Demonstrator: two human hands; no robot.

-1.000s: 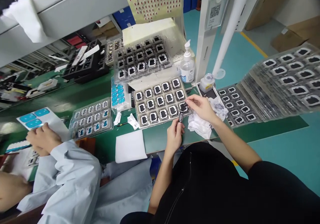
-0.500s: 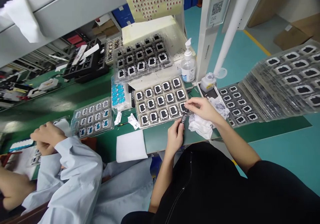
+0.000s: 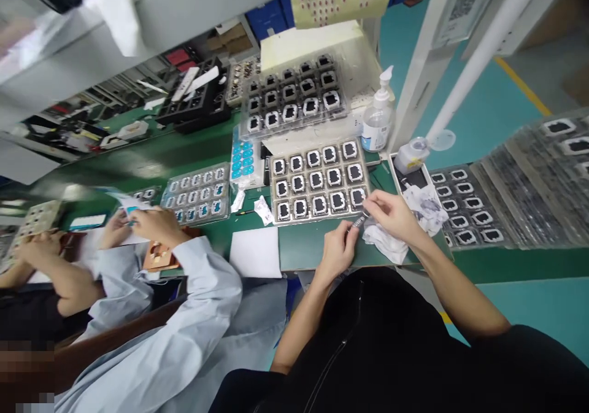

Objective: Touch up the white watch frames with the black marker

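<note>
My left hand (image 3: 338,248) is closed around a slim black marker pen (image 3: 358,221) with pale lettering, held just off the front right corner of a clear tray (image 3: 317,221). My right hand (image 3: 392,218) pinches at the pen's far end; its fingertips partly hide that end, so I cannot tell whether a cap is there. Rows of white-framed parts with black centres (image 3: 319,205) sit in the tray. Below my right hand lies a crumpled white cloth (image 3: 385,244).
Behind stand another filled tray (image 3: 294,127) and a pump bottle (image 3: 378,118). To the right are a small box with a bottle (image 3: 412,155) and a long stack of trays (image 3: 515,183). A white foam sheet (image 3: 255,252) lies left. Co-workers' hands (image 3: 159,224) are further left.
The view has swung left, so the bench appears further right. My hands and the pen have drawn slightly away from the tray's corner part. A co-worker's hands have come apart around a pale blue item.
</note>
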